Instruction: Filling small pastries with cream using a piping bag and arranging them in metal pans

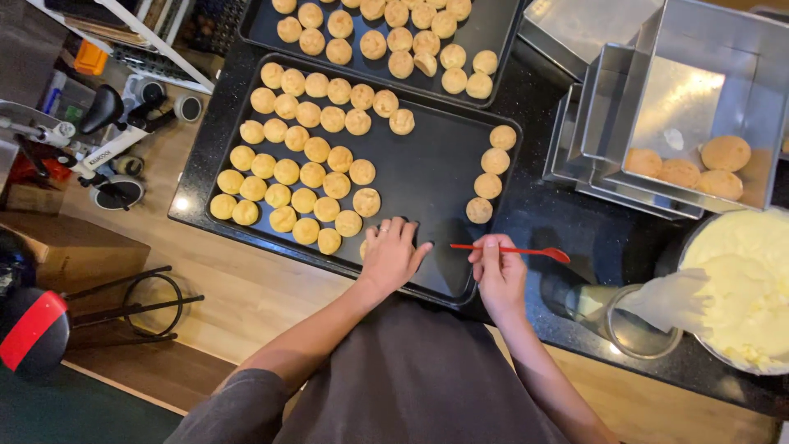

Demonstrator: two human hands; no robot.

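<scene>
A black baking tray on the dark counter carries several small golden puff pastries, grouped on its left half, with a short column near its right rim. My left hand rests palm down on the tray's near edge, covering one puff that peeks out at its left. My right hand pinches the handle of a thin red spoon, which lies level with its bowl pointing right, just off the tray's near right corner.
A second black tray of puffs sits behind the first. Nested metal square pans at right hold three puffs. A large bowl of pale cream and a glass holding a piping bag stand at lower right. Wooden floor with equipment lies left.
</scene>
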